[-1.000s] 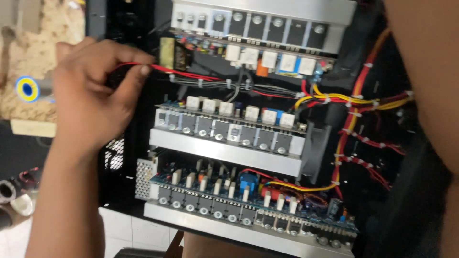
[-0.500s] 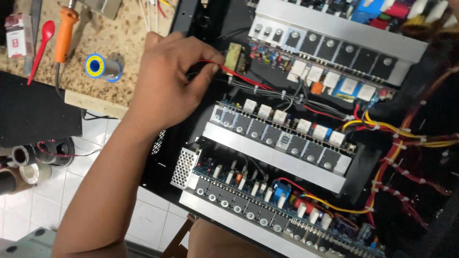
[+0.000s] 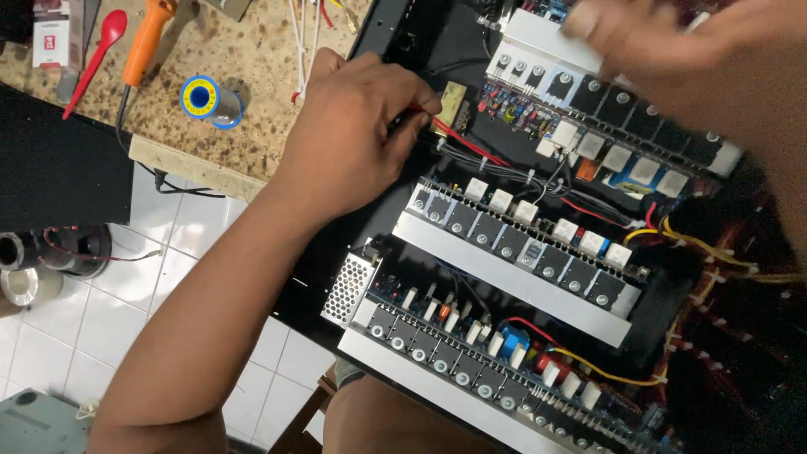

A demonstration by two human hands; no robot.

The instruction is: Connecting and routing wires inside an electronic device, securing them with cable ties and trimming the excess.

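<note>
An open black amplifier chassis [image 3: 336, 277] holds rows of circuit boards with transistors on long aluminium heatsink bars [image 3: 513, 277]. My left hand [image 3: 353, 143] reaches into its upper left corner and pinches a red wire [image 3: 458, 141] next to a small yellowish transformer [image 3: 454, 101]. My right hand [image 3: 647, 38] hovers blurred over the top heatsink bar [image 3: 588, 59], fingers spread, with nothing visible in it. Bundles of red and yellow wires [image 3: 706, 252] run along the right side of the chassis.
On the speckled worktop [image 3: 168, 160] at upper left lie a solder spool with a blue and yellow end [image 3: 206, 99], an orange-handled soldering iron [image 3: 145, 42], a red spoon [image 3: 94, 60] and a small box [image 3: 55, 34]. White floor tiles [image 3: 126, 311] and dark cylinders [image 3: 67, 248] show below.
The view has shifted, so the chassis sits further right and lower. My left hand keeps its pinch on the red wire. My right hand has come in over the top heatsink.
</note>
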